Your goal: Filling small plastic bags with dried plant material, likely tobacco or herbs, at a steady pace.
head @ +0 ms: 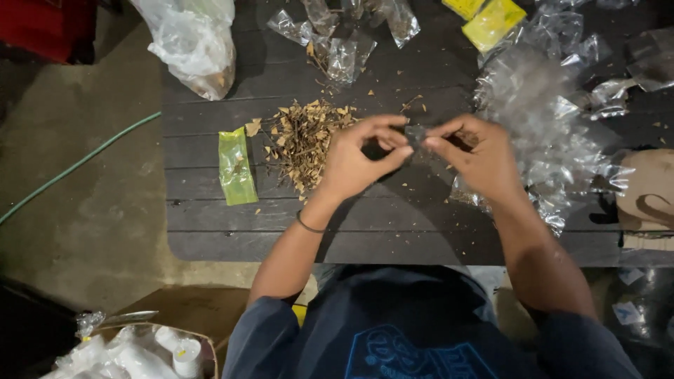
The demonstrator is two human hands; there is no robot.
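Worktop: dark slatted worktop [210,238] fills most of the view, seen from above, with bare concrete floor to its left.
Person: seated at the near edge, dark blue top, both forearms reaching forward over the slats.
Clear bags: a loose heap of empty clear plastic bags [540,133] lies just right of the hands; a few more sit at the far edge.
Big bag: a larger clear sack [193,42] hangs over the far left corner.
Dried pile: a mound of dried brown leaf and twig pieces [305,137] lies just left of the hands, with crumbs scattered around it.
Left hand: the left hand [358,158] has thumb and fingers pinched together on one edge of the small clear pouch [415,135].
Right hand: the right hand [477,158] pinches the opposite edge in the same way, so both are clamped on it.
Pouch position: held just above the worktop, between the two hands, near the middle of the view; whether it holds anything I cannot tell.
Green packet: a flat yellow-green packet [236,166] lies left of the pile; two yellow packets [491,21] sit at the far edge.
Risk: thin film could slip or tear under the pinch, and a sleeve or wrist brushing the pile could push more crumbs off the edge.
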